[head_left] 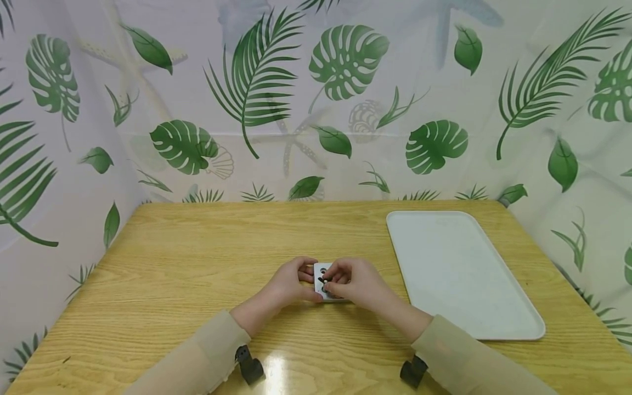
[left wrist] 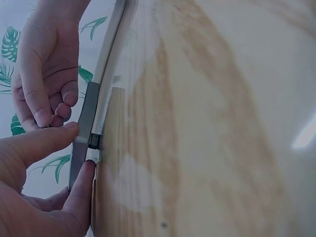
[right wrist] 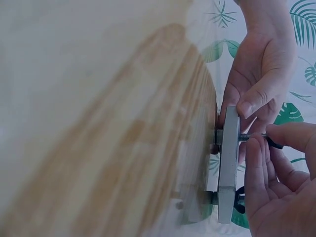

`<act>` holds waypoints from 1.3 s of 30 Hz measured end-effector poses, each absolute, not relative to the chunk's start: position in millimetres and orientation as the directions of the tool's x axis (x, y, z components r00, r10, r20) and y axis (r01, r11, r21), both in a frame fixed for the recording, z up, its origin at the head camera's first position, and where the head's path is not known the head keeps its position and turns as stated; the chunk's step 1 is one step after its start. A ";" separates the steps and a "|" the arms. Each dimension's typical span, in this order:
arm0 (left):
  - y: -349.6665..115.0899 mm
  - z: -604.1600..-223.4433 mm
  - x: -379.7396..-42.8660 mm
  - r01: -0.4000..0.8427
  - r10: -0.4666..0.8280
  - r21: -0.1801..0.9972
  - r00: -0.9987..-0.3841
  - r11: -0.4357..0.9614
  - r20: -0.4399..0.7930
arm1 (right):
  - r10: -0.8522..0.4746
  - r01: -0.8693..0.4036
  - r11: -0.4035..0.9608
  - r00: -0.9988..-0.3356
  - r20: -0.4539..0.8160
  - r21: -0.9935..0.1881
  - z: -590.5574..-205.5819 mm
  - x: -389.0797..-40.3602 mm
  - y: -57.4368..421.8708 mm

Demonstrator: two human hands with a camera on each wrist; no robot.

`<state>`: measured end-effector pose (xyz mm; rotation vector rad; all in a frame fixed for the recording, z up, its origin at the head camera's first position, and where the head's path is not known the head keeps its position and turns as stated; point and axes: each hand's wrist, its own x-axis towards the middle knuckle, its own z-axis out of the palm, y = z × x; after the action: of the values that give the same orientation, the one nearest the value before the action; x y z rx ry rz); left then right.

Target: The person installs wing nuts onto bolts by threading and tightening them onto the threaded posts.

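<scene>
A small pale rectangular plate with round holes lies low over the table between both hands. My left hand grips its left end, thumb at the near edge and fingers at the far one. In the right wrist view the plate stands edge-on, with a threaded bolt sticking out of its upper face. My right hand pinches a small black part at that bolt's end, mostly hidden by the fingertips. Another black fitting sits on the plate farther along, and short dark stubs show underneath.
A white tray lies on the wooden table to the right, beyond my right forearm. Leaf-patterned cloth hangs behind the table and along its sides. Each sleeve carries a black wrist camera.
</scene>
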<state>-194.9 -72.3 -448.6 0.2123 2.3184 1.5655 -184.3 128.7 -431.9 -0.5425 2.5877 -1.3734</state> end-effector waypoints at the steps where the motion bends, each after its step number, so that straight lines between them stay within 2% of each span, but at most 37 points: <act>1: -72.2 -448.6 -195.1 -0.062 0.305 0.921 -0.933 0.383 -0.190 | -0.388 -0.238 0.511 -0.921 0.026 -0.826 -431.6 -184.3 128.7; 39: -71.4 -442.4 -194.9 -0.078 0.293 0.912 -0.933 0.402 -0.209 | -0.339 -0.232 0.591 -0.941 0.023 -0.773 -422.2 -181.4 121.3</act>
<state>-194.9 -71.4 -442.4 0.1863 2.3280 1.5420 -181.4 121.3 -422.2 -0.4839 2.6879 -1.2771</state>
